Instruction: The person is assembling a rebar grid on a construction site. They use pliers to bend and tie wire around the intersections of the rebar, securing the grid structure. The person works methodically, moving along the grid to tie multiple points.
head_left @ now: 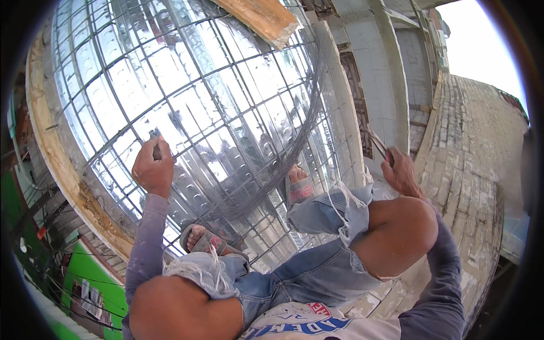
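Two knees (182, 310), two hands (153, 173), one grid (202, 77)

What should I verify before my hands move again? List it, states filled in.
1. Left hand gripping the small dark object: ok, closed around it.
2. Right hand gripping the slim tool: ok, closed around it.
3. Loose wire clear of feet: not ok, it passes close beside the right sandal.
4. Toes covered: not ok, both bare.
5. Wooden plank fastened: cannot tell, one end is out of view.
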The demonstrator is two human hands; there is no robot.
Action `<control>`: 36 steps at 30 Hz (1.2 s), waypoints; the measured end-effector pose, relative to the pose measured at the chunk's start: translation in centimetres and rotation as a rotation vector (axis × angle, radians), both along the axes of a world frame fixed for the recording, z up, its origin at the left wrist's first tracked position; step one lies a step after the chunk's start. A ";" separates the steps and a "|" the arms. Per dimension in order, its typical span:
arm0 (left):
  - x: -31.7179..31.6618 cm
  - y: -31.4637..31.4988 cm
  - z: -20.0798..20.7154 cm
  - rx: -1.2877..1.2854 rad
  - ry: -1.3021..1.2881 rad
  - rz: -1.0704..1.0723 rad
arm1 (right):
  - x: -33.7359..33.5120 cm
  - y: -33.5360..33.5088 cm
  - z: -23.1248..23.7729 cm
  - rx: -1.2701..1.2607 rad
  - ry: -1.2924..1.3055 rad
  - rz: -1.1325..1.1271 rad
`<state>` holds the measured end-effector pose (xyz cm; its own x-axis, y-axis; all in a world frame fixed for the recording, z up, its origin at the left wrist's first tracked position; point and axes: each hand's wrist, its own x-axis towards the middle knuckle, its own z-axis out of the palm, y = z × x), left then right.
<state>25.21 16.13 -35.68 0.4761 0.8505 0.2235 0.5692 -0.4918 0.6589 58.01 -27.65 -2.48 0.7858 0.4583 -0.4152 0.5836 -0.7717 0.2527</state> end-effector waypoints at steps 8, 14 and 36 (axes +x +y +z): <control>-0.6 0.0 0.8 -0.227 0.188 0.068 | -21.2 -23.5 -4.6 -0.087 -0.031 -1.160; 1.0 -0.5 3.1 -0.395 0.334 0.099 | -34.4 -30.2 -12.4 0.056 -0.214 -1.592; 29.5 8.0 18.4 0.207 0.785 -1.074 | -35.6 -45.9 -29.7 0.179 -0.489 -1.618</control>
